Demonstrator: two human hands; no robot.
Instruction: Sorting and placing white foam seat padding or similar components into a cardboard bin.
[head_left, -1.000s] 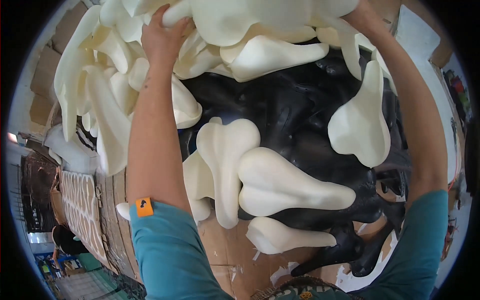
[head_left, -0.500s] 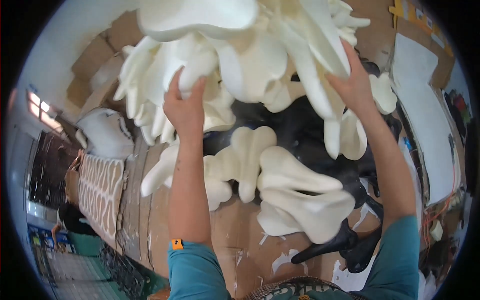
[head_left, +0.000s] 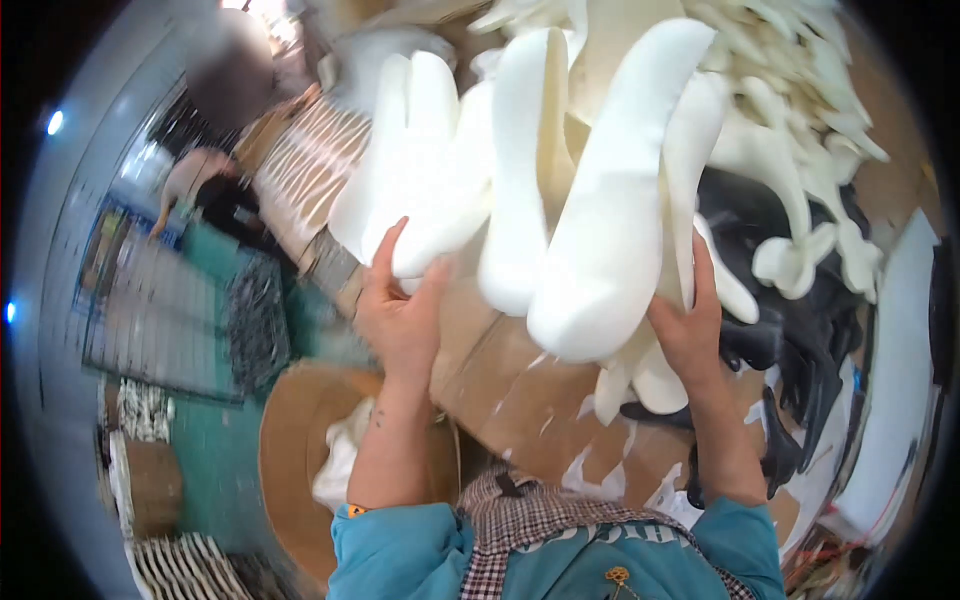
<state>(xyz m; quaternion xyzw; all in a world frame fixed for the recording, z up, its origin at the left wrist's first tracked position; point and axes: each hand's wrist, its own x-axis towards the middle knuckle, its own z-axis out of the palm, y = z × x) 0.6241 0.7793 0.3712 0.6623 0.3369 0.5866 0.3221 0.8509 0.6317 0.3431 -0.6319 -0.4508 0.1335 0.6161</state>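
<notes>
Between my hands is a bunch of cream-white foam pads [head_left: 602, 235], shaped like bicycle saddles, long and rounded with narrow ends. My left hand [head_left: 400, 315] grips the bunch at its left, thumb and fingers around the lower end of a wide pad [head_left: 425, 190]. My right hand [head_left: 688, 325] is closed on the right side of the bunch, its fingers partly hidden behind the pads. Below the bunch, a few more cream pads [head_left: 655, 380] show near the cardboard-covered table [head_left: 505, 390]. A heap of similar pads [head_left: 790, 80] lies at the far right.
Black glossy pads [head_left: 790, 340] lie on the table at right, beside a long white board [head_left: 895, 370]. Near my left arm stands a cardboard bin [head_left: 285, 480] with white material inside. Another person [head_left: 215, 190] bends at the far left. A ribbed cream sheet [head_left: 310, 165] lies beyond.
My hands have brought the bunch of pads nearer and lower, away from the heap. My view has swung left, so the cardboard bin and more floor now show.
</notes>
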